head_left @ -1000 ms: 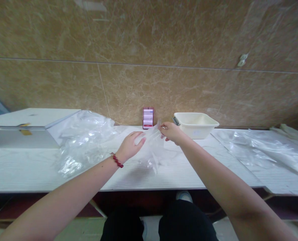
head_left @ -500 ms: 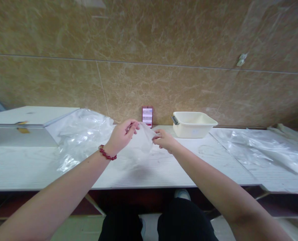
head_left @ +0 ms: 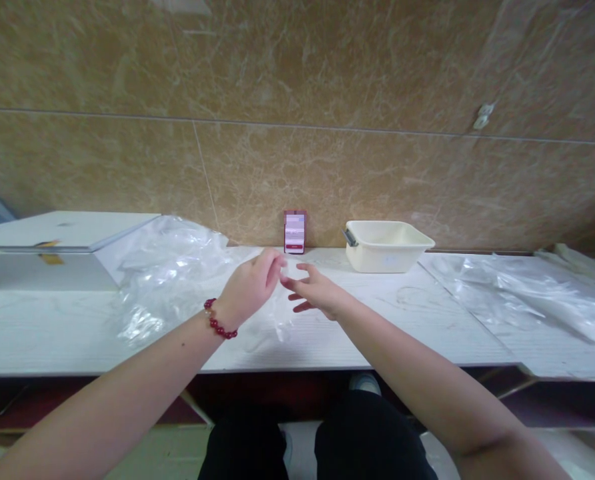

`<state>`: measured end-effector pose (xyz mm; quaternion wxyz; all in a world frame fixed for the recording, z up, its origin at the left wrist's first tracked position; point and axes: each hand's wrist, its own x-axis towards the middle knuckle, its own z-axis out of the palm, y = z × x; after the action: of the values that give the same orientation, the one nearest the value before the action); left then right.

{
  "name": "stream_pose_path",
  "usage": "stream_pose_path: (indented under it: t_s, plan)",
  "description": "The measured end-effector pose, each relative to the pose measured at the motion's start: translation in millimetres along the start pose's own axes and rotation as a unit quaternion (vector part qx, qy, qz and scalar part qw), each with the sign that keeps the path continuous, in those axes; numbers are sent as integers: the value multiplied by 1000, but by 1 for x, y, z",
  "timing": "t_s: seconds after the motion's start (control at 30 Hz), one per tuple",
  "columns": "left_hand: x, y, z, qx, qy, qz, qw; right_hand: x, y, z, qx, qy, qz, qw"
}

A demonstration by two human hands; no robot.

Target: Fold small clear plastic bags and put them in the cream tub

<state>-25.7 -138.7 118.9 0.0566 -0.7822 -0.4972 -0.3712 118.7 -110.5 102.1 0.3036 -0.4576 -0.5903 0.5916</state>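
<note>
My left hand [head_left: 250,288], with a red bead bracelet on the wrist, is closed in a pinch on the top edge of a thin clear plastic bag [head_left: 277,321]. The bag hangs from the fingertips down to the white table [head_left: 357,333]. Just to the right of it, my right hand [head_left: 313,293] hovers with its fingers spread apart and nothing in them. Its fingertips point towards the left hand's pinch. The bag is faint and hard to make out against the table.
A crumpled heap of clear plastic bags [head_left: 167,273] lies to the left. A cream plastic tub [head_left: 385,247] and a small red-and-white card [head_left: 294,232] stand by the marble wall. Flat plastic sheets [head_left: 527,293] cover the right side. A white box [head_left: 52,243] sits far left.
My right hand has let go of the bag and spread its fingers. The left hand keeps its pinch, and the bag has dropped from being stretched between both hands to hanging from the left.
</note>
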Motion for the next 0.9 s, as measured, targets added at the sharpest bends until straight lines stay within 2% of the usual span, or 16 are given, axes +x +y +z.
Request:
stream_pose_path:
  t_s: [0.1, 0.17, 0.3, 0.4, 0.47, 0.53, 0.63, 0.73, 0.9]
  plan:
    - [-6, 6, 7, -43, -22, 6, 999, 6, 6, 7, 9, 9, -21, 1000]
    - [-8, 9, 9, -73, -13, -5, 997, 10, 11, 8, 16, 26, -28, 999]
    - [-7, 9, 5, -182, 13, -73, 981, 14, 19, 2, 12, 74, -44, 996]
    - [-4, 2, 0, -231, 29, -130, 964, 16, 26, -10, -32, 94, -62, 993]
    - [-1, -5, -3, -242, 41, -155, 957, 16, 30, -21, -111, 96, -75, 986]
    - [2, -13, -6, -258, 46, -173, 950, 14, 33, -33, -237, 99, -100, 961]
    - [9, -22, -6, -295, 32, -196, 935, 9, 28, -41, -395, 137, -161, 894]
    - [19, -25, -4, -327, 7, -222, 919, 5, 14, -34, -413, 190, -237, 859]
    - [37, -31, 2, -351, -37, -243, 903, 22, -14, -28, -410, 203, -279, 844]
